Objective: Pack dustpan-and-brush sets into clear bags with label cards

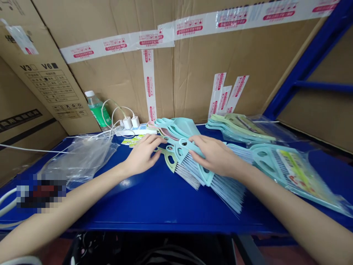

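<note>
In front of you, the brushes (209, 177) are smooth plastic with a soft sheen, their bristles (228, 194) fine, matt strands that look synthetic. The stacked dustpans (189, 126) share that smooth plastic. Your counter (132, 206) looks like painted metal, glossy enough to throw back a bright glare. You also have a bag (85, 154) of thin, crinkled, shiny clear film, and the carton (193, 73) facing you is matt cardboard crossed by slick, shiny printed tape (209, 24).

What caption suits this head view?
Right hand holding a turquoise hand brush, left hand nearby, with stacked dustpans behind on a blue tabletop.
</note>
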Available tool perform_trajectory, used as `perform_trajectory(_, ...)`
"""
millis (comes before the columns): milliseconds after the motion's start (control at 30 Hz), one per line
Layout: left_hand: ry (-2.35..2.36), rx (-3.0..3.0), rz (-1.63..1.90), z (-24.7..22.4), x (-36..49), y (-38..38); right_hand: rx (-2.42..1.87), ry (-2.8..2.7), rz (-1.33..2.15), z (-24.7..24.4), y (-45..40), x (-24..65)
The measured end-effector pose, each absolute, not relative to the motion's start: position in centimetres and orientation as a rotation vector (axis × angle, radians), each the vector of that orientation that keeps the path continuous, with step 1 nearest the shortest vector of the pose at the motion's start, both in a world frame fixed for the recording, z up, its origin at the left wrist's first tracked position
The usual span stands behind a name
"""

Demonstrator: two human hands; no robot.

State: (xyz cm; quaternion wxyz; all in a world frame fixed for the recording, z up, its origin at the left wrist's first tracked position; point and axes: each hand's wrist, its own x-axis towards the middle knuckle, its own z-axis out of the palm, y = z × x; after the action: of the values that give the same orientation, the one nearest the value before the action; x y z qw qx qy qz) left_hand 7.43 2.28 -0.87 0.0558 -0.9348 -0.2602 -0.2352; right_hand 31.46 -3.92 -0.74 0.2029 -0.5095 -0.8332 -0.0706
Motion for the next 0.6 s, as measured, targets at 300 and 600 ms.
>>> perform_trajectory(300,-0.653,-2.721,-0.305,0.4,15.3,8.7,-1.480,-2.410,-0.066,-1.2,-3.7,30.8)
perform_trajectory(600,-0.576,-2.679,-0.152,1.6,16.8,9.7,-1.562,-2.406,-0.075,-0.7,-3.9,31.2)
